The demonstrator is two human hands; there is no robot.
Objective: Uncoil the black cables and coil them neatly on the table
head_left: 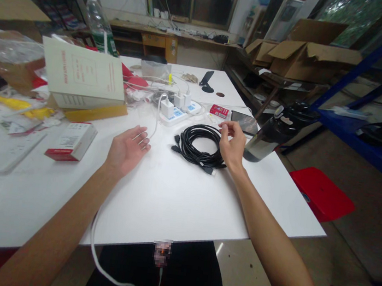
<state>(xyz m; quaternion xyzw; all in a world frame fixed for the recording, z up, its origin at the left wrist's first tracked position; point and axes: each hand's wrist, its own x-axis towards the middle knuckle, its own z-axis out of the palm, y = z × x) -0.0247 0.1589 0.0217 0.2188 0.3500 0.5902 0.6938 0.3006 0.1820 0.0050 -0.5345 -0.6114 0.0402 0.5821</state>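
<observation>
My left hand point(129, 149) is palm up over the white table point(170, 200), its fingers apart and loosely bent, with nothing in it. A white cable point(156, 120) runs behind its fingertips. At the right edge of a coiled black cable point(190, 150) is my right hand point(232, 143). Its fingers are curled in and the thumb is close to the index finger; whether something small is between them I cannot make out. The coil lies flat, with dark plugs at its left side and a connector showing a light metal end at the front.
A white power strip point(173, 116) with chargers stands behind the coil. To the right are a phone point(245, 122) and a dark-topped flask point(272, 134). On the left are a red-and-white box point(73, 141), an open pale box point(84, 72) and yellow-handled clutter. A red stool point(324, 192) stands beside the table.
</observation>
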